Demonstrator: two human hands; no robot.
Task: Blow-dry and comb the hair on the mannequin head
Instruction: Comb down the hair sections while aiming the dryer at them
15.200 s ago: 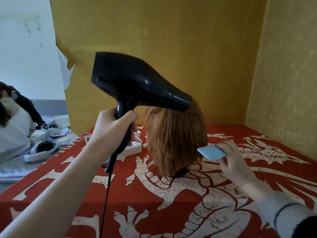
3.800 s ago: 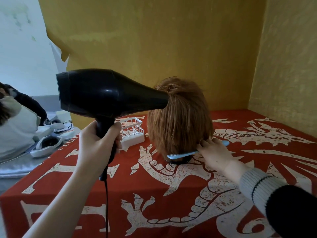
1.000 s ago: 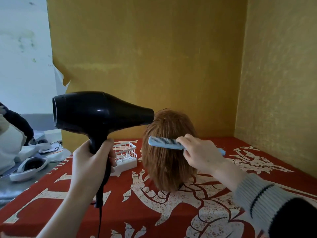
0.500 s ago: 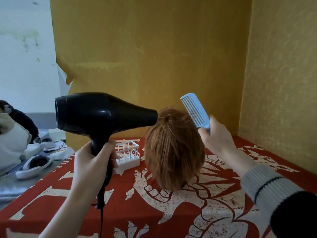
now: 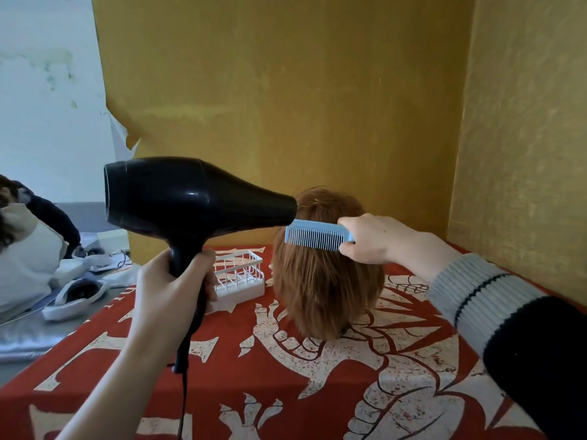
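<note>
Head view is showing the table (image 5: 222, 392), draped in a red cloth with a white pattern, and the mannequin head (image 5: 327, 274) is standing on it near the middle, turned away so that only the reddish-brown hair is showing. That stand looks like the biggest risk: a comb stroke that snags could be tipping the whole head over, since nothing visible is bracing it, and its base is hiding under the hair. The hair dryer (image 5: 190, 201) is being held level by the left hand (image 5: 173, 290), which is wrapping tightly around the handle, with the nozzle pointing at the crown and sitting just beside it; held this close, it could be overheating one patch or blowing strands into the comb's path. Its cord is dropping out of the frame at the bottom, so I cannot tell where it is running, and it could be catching on the table edge. The white wire basket (image 5: 239, 277) is sitting just behind the dryer's handle, within reach of a careless swing. The right hand (image 5: 373, 239) is pinching the blue comb (image 5: 317, 238) by one end, teeth down against the upper back of the hair; such an end grip could be letting it twist. Whether the dryer is running cannot be seen.
</note>
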